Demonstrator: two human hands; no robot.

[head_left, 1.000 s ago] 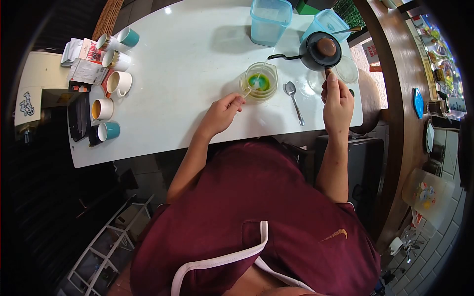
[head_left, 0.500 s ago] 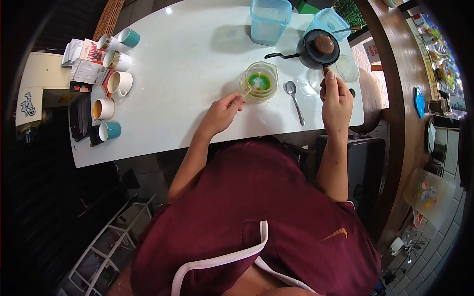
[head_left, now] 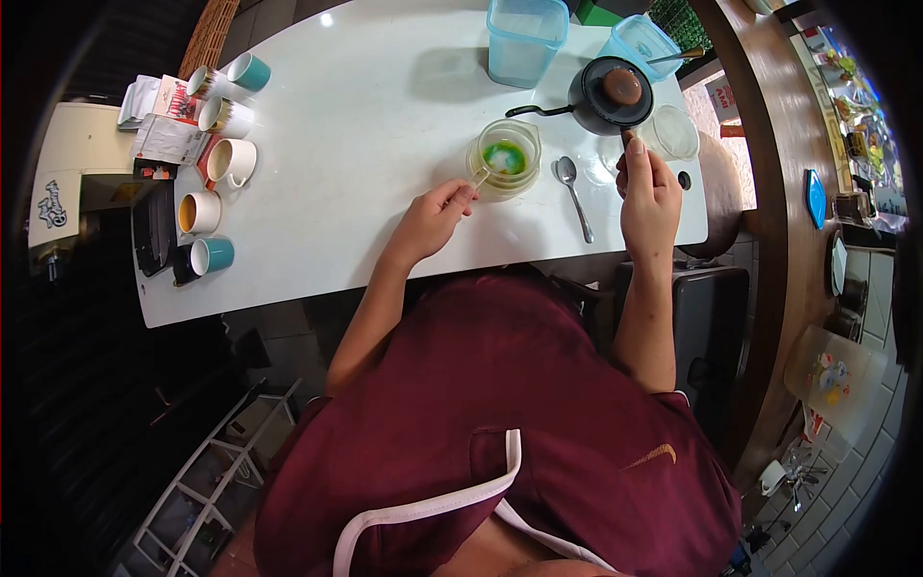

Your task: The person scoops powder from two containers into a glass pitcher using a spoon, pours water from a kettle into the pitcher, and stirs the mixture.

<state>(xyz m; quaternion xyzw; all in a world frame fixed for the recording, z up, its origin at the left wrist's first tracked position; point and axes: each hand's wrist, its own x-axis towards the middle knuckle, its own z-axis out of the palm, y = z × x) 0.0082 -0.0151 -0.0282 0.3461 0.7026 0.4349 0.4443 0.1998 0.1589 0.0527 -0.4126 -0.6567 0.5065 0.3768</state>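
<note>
My left hand is closed on the handle of a clear glass jug, which stands on the white table. Inside it lies a green and whitish substance. My right hand is wrapped round the handle of a black gooseneck kettle with a round brown lid knob. Its thin spout points left, the tip close to the far rim of the jug. Whether anything pours from it, I cannot make out. A metal spoon rests on the table between my hands.
Two light blue plastic containers stand at the back; a utensil leans in the right one. A clear round lid lies beyond my right hand. Several cups, packets and a black tray line the left edge.
My right hand has shifted the kettle a little to the left, bringing its spout tip nearer the jug. The left hand and the jug have hardly moved.
</note>
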